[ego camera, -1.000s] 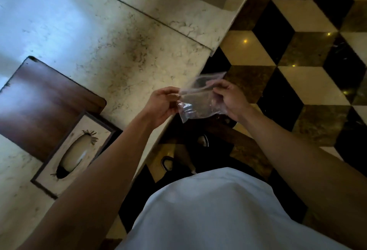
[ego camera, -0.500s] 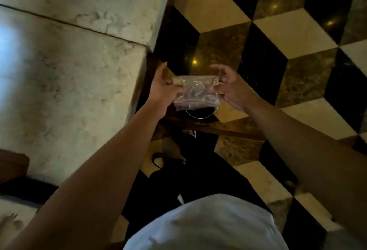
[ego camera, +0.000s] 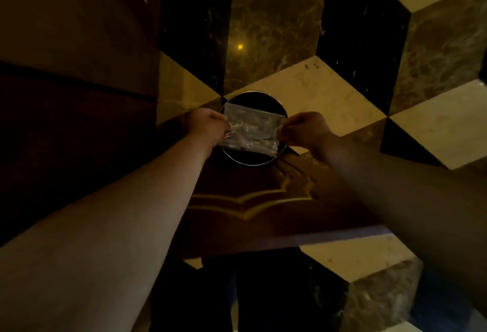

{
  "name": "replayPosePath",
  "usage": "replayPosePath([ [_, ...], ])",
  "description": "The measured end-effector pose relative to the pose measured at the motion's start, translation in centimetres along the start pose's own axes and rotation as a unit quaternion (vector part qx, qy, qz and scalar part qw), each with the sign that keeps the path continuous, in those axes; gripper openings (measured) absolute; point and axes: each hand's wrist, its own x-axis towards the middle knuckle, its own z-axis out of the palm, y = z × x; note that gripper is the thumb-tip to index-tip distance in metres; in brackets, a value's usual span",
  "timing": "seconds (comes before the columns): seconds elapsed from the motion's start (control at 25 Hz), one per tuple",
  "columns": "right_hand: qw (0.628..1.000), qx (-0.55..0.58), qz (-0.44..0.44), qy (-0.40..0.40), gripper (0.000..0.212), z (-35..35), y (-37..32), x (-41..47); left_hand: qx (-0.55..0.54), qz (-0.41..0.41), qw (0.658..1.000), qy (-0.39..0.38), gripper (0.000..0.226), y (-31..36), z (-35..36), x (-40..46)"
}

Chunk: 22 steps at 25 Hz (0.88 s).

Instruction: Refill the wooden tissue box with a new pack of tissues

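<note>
Stretching between both hands, a clear plastic wrapper (ego camera: pixel 250 131) hangs flat and crinkled directly above a round bin (ego camera: pixel 254 157) with a dark interior and a thin shiny rim. The left hand (ego camera: pixel 208 127) pinches the wrapper's left edge with its fingers closed on the film, and the right hand (ego camera: pixel 305 131) pinches the right edge in the same way, its fingertips bunched tight on the plastic. The wrapper looks empty and see-through, covering most of the bin's opening from this angle, with the rim showing above its top edge and below its bottom edge. The bin is set into a dark wooden stand (ego camera: pixel 263 199) with a pale curved inlay line, which extends from the bin toward the person. Left of the bin rises a dark brown panelled surface (ego camera: pixel 79 68). Beyond and to the right of the bin lies a tiled floor (ego camera: pixel 329 89) in a cube pattern of cream, black and mottled brown stone, with a small point of light reflected just beyond the bin. Both bare forearms reach out toward the bin from the lower corners. The wooden tissue box is out of view.
</note>
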Motion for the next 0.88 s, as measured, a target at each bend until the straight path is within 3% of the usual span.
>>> replayPosePath([
  [0.12, 0.99, -0.122, -0.02, 0.063, 0.007, 1.8, 1.8, 5.7, 0.076, 0.028, 0.997, 0.011, 0.02, -1.3, 2.7, 5.3],
  [0.2, 0.977, -0.186, -0.023, 0.106, 0.004, 3.0, 2.7, 8.8, 0.172, 0.057, 0.983, 0.027, 0.005, -2.2, 4.3, 8.1],
  [0.28, 0.967, -0.223, -0.017, 0.124, 0.013, 3.5, 3.7, 10.8, 0.259, 0.065, 0.963, 0.036, 0.028, -3.3, 5.7, 10.2],
  [0.44, 0.944, -0.29, -0.053, 0.145, 0.018, 4.2, 4.9, 12.6, 0.253, 0.05, 0.966, -0.034, 0.033, -4.7, 8.0, 12.2],
  [0.64, 0.941, -0.304, -0.051, 0.139, 0.03, 4.2, 4.6, 12.3, 0.231, 0.026, 0.972, -0.044, 0.044, -4.3, 7.9, 11.8],
  [0.88, 0.946, -0.299, -0.081, 0.099, 0.035, 2.9, 0.6, 6.0, 0.214, 0.051, 0.974, -0.056, 0.039, -0.8, 3.8, 5.2],
])
